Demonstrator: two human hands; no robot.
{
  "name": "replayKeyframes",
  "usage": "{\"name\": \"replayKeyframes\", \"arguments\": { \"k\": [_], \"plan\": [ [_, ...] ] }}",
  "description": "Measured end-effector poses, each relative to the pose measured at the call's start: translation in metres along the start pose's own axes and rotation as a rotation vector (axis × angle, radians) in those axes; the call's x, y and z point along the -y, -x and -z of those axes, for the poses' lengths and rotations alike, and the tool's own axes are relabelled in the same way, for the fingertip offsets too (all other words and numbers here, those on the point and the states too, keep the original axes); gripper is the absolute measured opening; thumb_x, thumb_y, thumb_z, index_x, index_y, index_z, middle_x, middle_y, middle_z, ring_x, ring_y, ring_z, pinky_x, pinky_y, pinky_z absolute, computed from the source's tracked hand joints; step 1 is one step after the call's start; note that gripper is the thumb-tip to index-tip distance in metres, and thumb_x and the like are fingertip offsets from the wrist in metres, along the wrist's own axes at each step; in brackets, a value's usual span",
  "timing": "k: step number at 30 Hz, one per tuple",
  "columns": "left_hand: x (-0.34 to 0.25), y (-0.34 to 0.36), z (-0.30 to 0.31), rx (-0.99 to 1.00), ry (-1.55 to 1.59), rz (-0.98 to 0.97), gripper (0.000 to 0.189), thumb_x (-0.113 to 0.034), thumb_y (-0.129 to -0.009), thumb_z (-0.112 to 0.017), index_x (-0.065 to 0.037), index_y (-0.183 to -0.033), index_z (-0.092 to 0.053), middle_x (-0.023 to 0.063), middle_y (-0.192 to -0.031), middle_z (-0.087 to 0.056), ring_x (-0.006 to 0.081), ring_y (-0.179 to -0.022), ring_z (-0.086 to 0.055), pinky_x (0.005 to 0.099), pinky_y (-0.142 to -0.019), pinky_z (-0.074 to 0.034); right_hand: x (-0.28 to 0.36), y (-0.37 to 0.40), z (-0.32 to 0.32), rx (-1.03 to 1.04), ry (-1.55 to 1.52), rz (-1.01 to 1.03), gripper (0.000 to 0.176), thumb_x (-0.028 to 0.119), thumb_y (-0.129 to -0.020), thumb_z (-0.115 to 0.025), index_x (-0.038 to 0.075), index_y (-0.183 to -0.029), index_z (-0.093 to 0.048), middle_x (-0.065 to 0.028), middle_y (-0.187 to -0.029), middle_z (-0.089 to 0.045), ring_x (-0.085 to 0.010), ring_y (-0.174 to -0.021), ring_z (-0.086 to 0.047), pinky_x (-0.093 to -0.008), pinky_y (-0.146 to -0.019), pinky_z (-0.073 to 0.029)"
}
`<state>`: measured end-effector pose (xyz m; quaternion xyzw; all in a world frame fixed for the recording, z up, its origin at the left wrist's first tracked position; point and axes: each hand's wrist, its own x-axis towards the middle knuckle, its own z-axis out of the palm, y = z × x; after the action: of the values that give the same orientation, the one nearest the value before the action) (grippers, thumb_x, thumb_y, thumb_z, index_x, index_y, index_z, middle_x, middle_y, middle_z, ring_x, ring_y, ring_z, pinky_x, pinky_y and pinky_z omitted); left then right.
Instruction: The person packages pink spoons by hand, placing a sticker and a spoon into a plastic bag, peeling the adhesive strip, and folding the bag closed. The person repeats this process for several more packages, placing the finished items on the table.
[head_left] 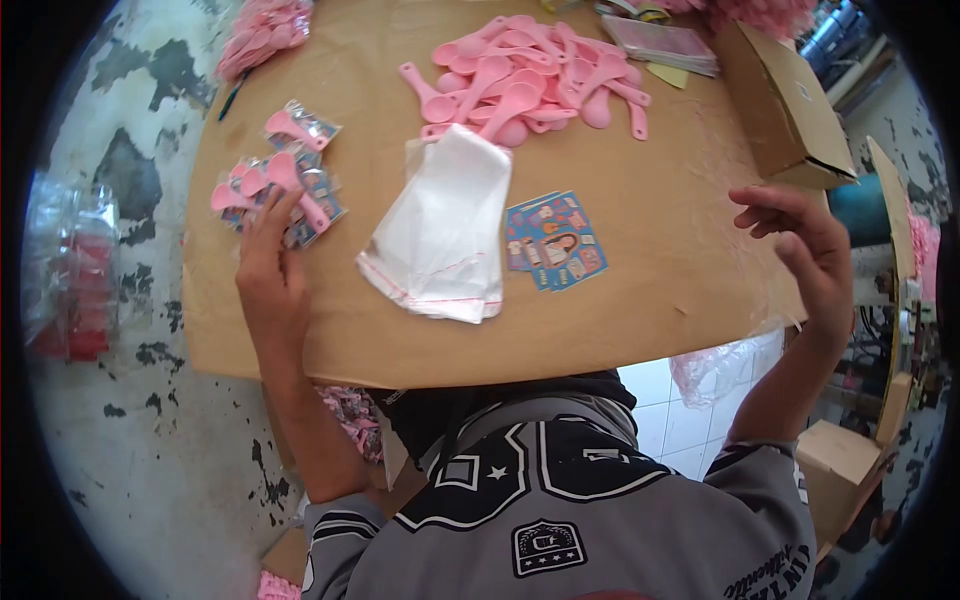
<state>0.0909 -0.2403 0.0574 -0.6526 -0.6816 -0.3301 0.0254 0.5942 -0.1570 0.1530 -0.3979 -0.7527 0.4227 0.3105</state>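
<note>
My left hand rests at the left of the table on a small pile of packed pink spoons with printed cards; its fingertips touch the pile. Over the table's right side, my right hand hovers with its fingers apart and nothing in them. A stack of clear plastic bags lies in the middle. Just right of the bags are several blue printed cards, overlapping. Beyond them sits a heap of loose pink spoons.
A cardboard box stands at the table's back right, beside a stack of flat packs. A bag of pink pieces and a dark pen lie back left. The brown table ends before my body.
</note>
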Motion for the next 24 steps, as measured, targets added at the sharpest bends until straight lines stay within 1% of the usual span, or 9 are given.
{"name": "replayKeyframes", "arguments": {
  "k": [3, 6, 10, 12, 13, 15, 16, 19, 24],
  "plan": [
    [-0.013, 0.001, 0.001, -0.027, 0.066, -0.034, 0.061, 0.020, -0.087, -0.040, -0.003, -0.139, -0.063, 0.0160, -0.138, -0.066, 0.0282, -0.136, -0.060, 0.0382, -0.109, -0.048, -0.026, -0.011, 0.042, 0.231, -0.437, 0.224, 0.046, 0.027, -0.101, -0.067, -0.008, -0.131, -0.062, -0.0205, -0.121, -0.072, -0.0243, -0.112, -0.070, -0.0355, -0.093, -0.054],
    [-0.020, 0.001, 0.003, -0.053, 0.116, -0.058, 0.057, 0.017, -0.089, -0.041, -0.001, -0.138, -0.064, 0.0146, -0.136, -0.068, 0.0273, -0.132, -0.062, 0.0383, -0.106, -0.049, -0.064, -0.025, 0.060, -0.017, 0.613, 0.021, 0.040, 0.022, -0.100, -0.070, -0.001, -0.132, -0.064, -0.0142, -0.122, -0.072, -0.0205, -0.113, -0.069, -0.0345, -0.091, -0.055],
    [-0.026, 0.009, 0.007, -0.069, 0.140, -0.086, 0.037, 0.004, -0.094, -0.052, -0.001, -0.128, -0.068, 0.0117, -0.120, -0.072, 0.0211, -0.111, -0.066, 0.0330, -0.089, -0.050, -0.019, -0.038, 0.081, 0.022, 0.011, -0.379, 0.030, 0.020, -0.100, -0.068, 0.008, -0.128, -0.070, -0.0120, -0.124, -0.073, -0.0202, -0.110, -0.068, -0.0310, -0.086, -0.056],
    [-0.030, 0.008, 0.006, -0.053, 0.184, -0.026, 0.024, -0.006, -0.097, -0.058, 0.000, -0.118, -0.069, 0.0087, -0.107, -0.072, 0.0171, -0.097, -0.065, 0.0297, -0.080, -0.047, -0.030, -0.039, 0.069, -0.166, 0.321, -0.270, 0.025, 0.019, -0.101, -0.067, 0.009, -0.123, -0.072, -0.0097, -0.118, -0.074, -0.0182, -0.103, -0.069, -0.0288, -0.078, -0.056],
    [-0.031, 0.009, 0.002, -0.033, 0.201, 0.035, 0.020, -0.011, -0.099, -0.061, 0.000, -0.112, -0.070, 0.0068, -0.099, -0.071, 0.0152, -0.089, -0.062, 0.0284, -0.075, -0.044, -0.043, -0.044, 0.030, -0.397, 0.926, -0.008, 0.022, 0.018, -0.102, -0.066, 0.009, -0.120, -0.073, -0.0080, -0.113, -0.075, -0.0168, -0.098, -0.071, -0.0279, -0.074, -0.055],
    [-0.038, 0.010, -0.004, 0.029, 0.239, 0.146, 0.021, -0.019, -0.101, -0.066, 0.001, -0.103, -0.069, 0.0034, -0.087, -0.068, 0.0125, -0.078, -0.057, 0.0276, -0.068, -0.041, -0.016, -0.044, -0.024, -0.339, 0.645, 0.109, 0.019, 0.016, -0.098, -0.071, 0.009, -0.116, -0.074, -0.0055, -0.101, -0.077, -0.0161, -0.085, -0.071, -0.0284, -0.071, -0.055],
    [-0.046, 0.008, -0.009, 0.072, 0.260, 0.192, 0.024, -0.023, -0.101, -0.067, 0.001, -0.100, -0.068, 0.0019, -0.083, -0.066, 0.0116, -0.074, -0.054, 0.0280, -0.066, -0.041, -0.014, -0.035, -0.047, -0.272, 0.448, -0.088, 0.020, 0.014, -0.096, -0.072, 0.008, -0.115, -0.074, -0.0072, -0.110, -0.075, -0.0152, -0.090, -0.070, -0.0294, -0.070, -0.055],
    [-0.062, 0.001, -0.025, 0.145, 0.301, 0.215, 0.032, -0.029, -0.100, -0.071, 0.002, -0.092, -0.065, 0.0026, -0.075, -0.061, 0.0119, -0.066, -0.048, 0.0307, -0.060, -0.038, -0.016, -0.012, -0.117, -0.173, 0.620, 0.251, 0.031, 0.015, -0.089, -0.078, 0.008, -0.119, -0.072, -0.0098, -0.113, -0.071, -0.0276, -0.098, -0.067, -0.0398, -0.079, -0.056],
    [-0.076, -0.008, -0.041, 0.190, 0.069, 0.203, 0.038, -0.034, -0.094, -0.077, 0.000, -0.087, -0.064, 0.0074, -0.073, -0.059, 0.0194, -0.068, -0.053, 0.0362, -0.063, -0.043, -0.027, 0.000, -0.180, -0.258, 0.722, -0.050, 0.062, 0.039, -0.086, -0.081, 0.003, -0.131, -0.059, -0.0178, -0.116, -0.055, -0.0354, -0.105, -0.053, -0.0460, -0.088, -0.049]
  ]
}}
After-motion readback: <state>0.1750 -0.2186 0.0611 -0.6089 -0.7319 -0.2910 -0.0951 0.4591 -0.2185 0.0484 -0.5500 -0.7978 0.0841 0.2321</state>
